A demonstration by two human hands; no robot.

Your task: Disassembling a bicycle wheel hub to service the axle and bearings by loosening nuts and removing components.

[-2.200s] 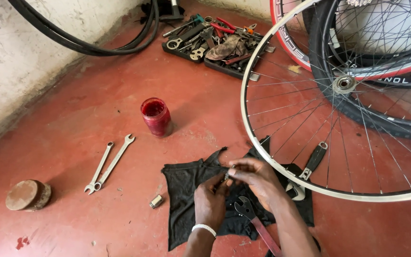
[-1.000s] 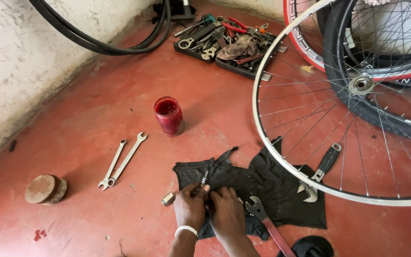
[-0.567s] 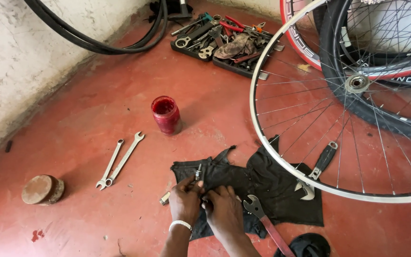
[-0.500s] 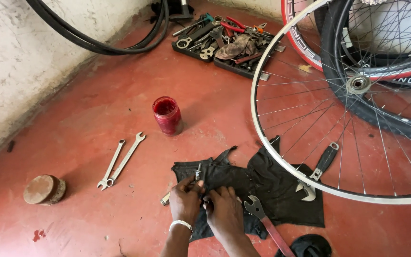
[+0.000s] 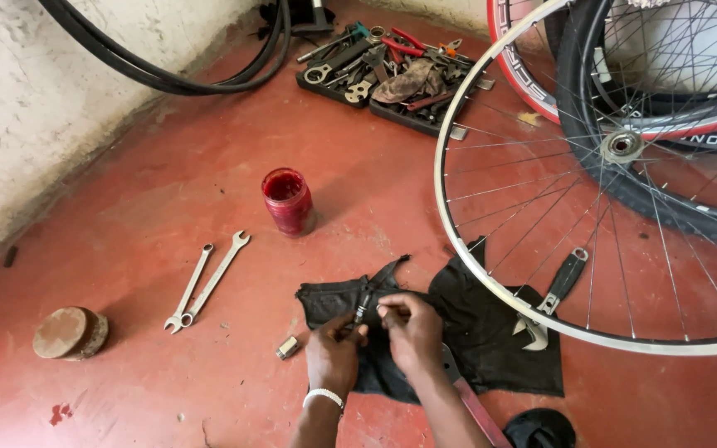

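Hands have moved together over the black cloth: left hand and right hand now both pinch one small metal part.

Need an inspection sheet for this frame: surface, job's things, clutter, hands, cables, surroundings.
Surface: red painted concrete floor, scuffed and stained.
Job's things: small dark metal part pinched between both hands over a black cloth spread on the floor.
Clutter: red-stained glass jar; two silver open-ended spanners lying side by side; small metal socket; round rusty disc; black-handled wrench under the rim; black tray of mixed hand tools.
Hands: left hand, white band at the wrist, and right hand both grip the part.
Cables: nothing seen.
Surroundings: bare silver spoked bicycle rim, tyred wheels behind, black tyres against the whitewashed wall.
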